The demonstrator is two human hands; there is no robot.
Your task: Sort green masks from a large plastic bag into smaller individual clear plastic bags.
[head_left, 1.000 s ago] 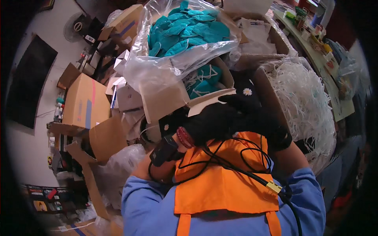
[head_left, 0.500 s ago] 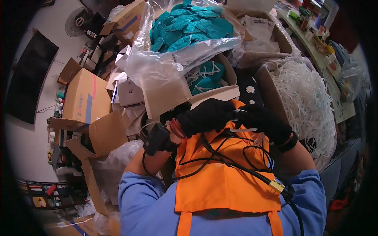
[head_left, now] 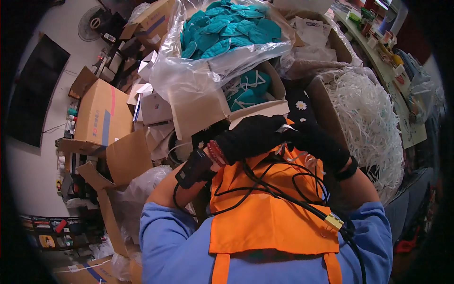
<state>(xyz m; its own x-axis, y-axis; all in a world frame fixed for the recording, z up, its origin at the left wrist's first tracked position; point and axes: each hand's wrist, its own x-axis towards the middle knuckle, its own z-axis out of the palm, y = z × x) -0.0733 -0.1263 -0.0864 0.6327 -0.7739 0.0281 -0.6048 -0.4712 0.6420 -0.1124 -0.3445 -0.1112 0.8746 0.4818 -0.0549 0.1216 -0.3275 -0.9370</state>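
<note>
Both hands wear black gloves and meet in front of my chest, above the orange apron (head_left: 274,222). A short white elastic strap (head_left: 285,128) shows between the fingertips, where my left hand (head_left: 253,136) and my right hand (head_left: 320,147) pinch it. Just beyond them stands an open cardboard box (head_left: 257,113) with teal fabric pieces with white straps (head_left: 250,90) in it. A heap of teal cup-shaped fabric pieces (head_left: 227,28) fills a larger plastic-lined box (head_left: 163,71) behind. Whatever else the fingers hold is hidden by the gloves.
On the right a carton (head_left: 326,104) overflows with white elastic straps (head_left: 366,128). Behind it is a box with white plastic bags (head_left: 312,38). Cardboard boxes (head_left: 104,116) crowd the left. Black cables (head_left: 265,189) hang across my apron. A cluttered table (head_left: 406,113) runs along the right.
The white strap hanging below my hands has shifted, and a white loop now shows higher between the fingertips. My left wrist has turned slightly; both hands stay close together.
</note>
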